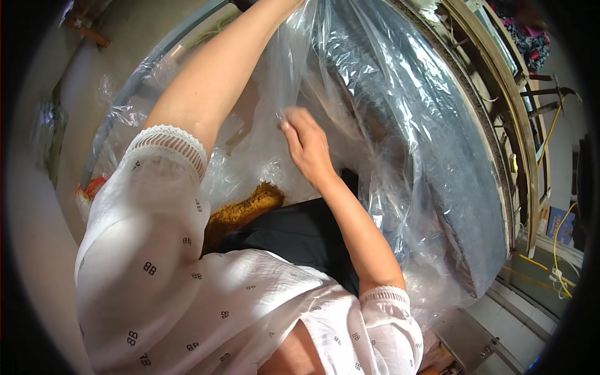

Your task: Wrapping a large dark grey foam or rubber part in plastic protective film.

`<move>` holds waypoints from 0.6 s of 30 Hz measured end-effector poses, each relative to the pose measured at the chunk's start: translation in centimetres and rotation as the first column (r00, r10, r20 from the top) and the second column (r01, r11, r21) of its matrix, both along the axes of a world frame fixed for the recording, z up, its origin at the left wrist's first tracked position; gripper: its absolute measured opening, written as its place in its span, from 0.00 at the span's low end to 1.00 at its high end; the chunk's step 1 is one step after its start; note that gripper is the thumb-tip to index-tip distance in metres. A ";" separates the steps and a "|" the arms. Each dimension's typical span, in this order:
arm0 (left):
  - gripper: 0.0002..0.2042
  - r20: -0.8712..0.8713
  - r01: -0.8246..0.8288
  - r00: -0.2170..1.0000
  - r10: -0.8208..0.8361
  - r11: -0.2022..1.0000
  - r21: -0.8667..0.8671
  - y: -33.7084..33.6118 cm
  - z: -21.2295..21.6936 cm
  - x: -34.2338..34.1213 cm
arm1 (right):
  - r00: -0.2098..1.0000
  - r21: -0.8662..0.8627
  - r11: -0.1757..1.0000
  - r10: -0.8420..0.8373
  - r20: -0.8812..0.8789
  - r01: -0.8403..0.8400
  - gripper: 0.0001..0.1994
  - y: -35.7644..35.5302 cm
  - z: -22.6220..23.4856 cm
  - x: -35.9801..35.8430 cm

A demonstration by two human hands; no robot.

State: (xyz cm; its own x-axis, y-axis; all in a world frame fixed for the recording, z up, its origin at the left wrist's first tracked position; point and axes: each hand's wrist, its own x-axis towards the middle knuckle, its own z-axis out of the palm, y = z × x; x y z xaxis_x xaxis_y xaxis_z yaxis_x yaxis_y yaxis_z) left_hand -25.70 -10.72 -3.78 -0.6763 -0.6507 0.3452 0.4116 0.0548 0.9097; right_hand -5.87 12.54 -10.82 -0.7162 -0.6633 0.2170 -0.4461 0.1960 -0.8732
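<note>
- One hand shows in full: the right hand point(304, 145), its fingertips point(287, 119) pinched together on a fold of the clear, crinkled plastic sheet point(387, 94), knuckles turned toward the camera.
- The left hand is out of view past the top edge of the picture; only its forearm point(215, 75) rises along the plastic, so whether those fingers are clenched or released cannot be told.
- The clear plastic sheet is wrapped loosely over a large grey padded slab with a textured surface point(465, 187), which runs from the top centre down to the lower right; the pinched fold lies near the slab's left edge.
- More of the same plastic bunches below the right hand, just above a tufted mustard-yellow fabric piece point(244, 209), which lies against a black cloth point(294, 231).
- Both arms come out of white short sleeves with lace-trimmed cuffs point(169, 147).
- Past the slab's right edge stands a curved wooden frame point(500, 81), and yellow cables point(556, 250) trail near the lower right corner.
</note>
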 end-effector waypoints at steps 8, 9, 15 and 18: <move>0.05 0.084 0.231 0.971 -0.225 0.970 -0.077 -1.0 -0.3 0.6 | 0.396 -0.255 0.894 0.097 0.913 0.369 0.11 11.3 7.6 1.4; 0.05 0.099 0.255 0.964 -0.246 0.963 -0.092 -1.0 -0.4 0.5 | 0.363 -0.270 0.876 0.120 0.924 0.399 0.11 12.2 8.0 1.6; 0.05 0.164 0.195 0.975 -0.151 0.934 -0.298 -1.4 -0.8 1.0 | 0.635 -0.112 0.994 0.089 0.767 -0.005 0.16 19.4 10.3 3.6; 0.07 0.222 0.082 0.975 0.029 0.877 -0.474 1.5 1.0 1.5 | 0.678 -0.400 0.896 0.173 0.714 0.194 0.26 27.4 10.3 8.2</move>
State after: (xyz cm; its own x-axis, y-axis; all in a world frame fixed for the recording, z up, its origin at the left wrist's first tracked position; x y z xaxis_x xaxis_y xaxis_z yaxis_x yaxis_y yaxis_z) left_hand -24.24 -9.23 -2.80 -0.7846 -0.4242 0.4521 0.2160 0.4965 0.8408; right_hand 2.32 39.94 -0.51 -0.7679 -0.6290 -0.1215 0.3546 -0.2594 -0.8983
